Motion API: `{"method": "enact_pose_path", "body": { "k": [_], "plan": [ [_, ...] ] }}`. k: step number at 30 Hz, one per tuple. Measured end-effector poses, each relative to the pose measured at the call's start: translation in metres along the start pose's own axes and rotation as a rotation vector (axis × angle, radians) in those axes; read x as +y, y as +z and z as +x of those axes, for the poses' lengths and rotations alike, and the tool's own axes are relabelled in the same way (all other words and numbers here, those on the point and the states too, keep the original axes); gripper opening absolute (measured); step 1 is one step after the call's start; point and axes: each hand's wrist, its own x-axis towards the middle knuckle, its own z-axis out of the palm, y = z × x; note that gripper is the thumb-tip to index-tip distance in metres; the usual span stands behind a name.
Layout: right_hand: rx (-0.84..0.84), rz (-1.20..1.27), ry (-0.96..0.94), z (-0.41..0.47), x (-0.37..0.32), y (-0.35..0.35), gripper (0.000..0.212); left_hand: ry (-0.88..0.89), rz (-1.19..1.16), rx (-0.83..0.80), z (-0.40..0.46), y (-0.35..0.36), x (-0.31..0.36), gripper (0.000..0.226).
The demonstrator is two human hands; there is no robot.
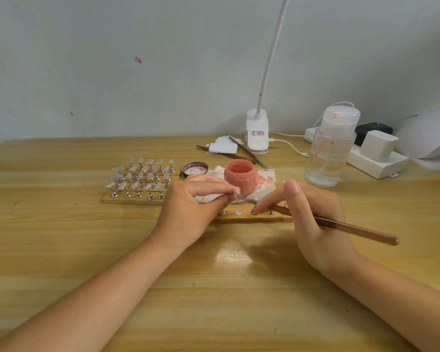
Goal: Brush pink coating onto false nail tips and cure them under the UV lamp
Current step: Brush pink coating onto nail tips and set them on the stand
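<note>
Pinching a nail tip [237, 193] in my left hand [196, 207] beside the jar [239, 175] | right hand [313, 217] grips brush [353, 228], fingertips touching a stand [254, 212] on the board [252, 219] | step: coating | next: load brush, stroke tip.

Two hands are in view, the left hand [188, 207] and the right hand [313, 214]. One brush [353, 228], one open pink jar [239, 177], one loose lid [195, 169], one clear pump bottle [330, 148], two wooden boards, one clip lamp [257, 133], one UV lamp [427, 133]. The nail tips on stands [142, 177] number roughly two dozen; overlap prevents an exact count.
</note>
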Motion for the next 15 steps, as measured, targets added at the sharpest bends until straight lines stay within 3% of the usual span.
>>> {"method": "enact_pose_path", "body": {
  "k": [5, 10, 15],
  "plan": [
    [0.05, 0.058, -0.006, -0.0013, 0.0002, -0.0021, 0.048, -0.029, 0.006, 0.038, -0.0014, -0.0013, 0.0034, 0.006],
    [0.098, -0.042, -0.117, 0.0007, 0.002, -0.0023, 0.041, -0.036, -0.011, 0.075, -0.0012, 0.0, 0.0056, 0.003],
    [0.046, -0.088, -0.128, 0.0007, 0.0033, 0.0004, 0.051, -0.016, -0.075, 0.077, -0.001, 0.0012, 0.0046, 0.004]
  ]
}}
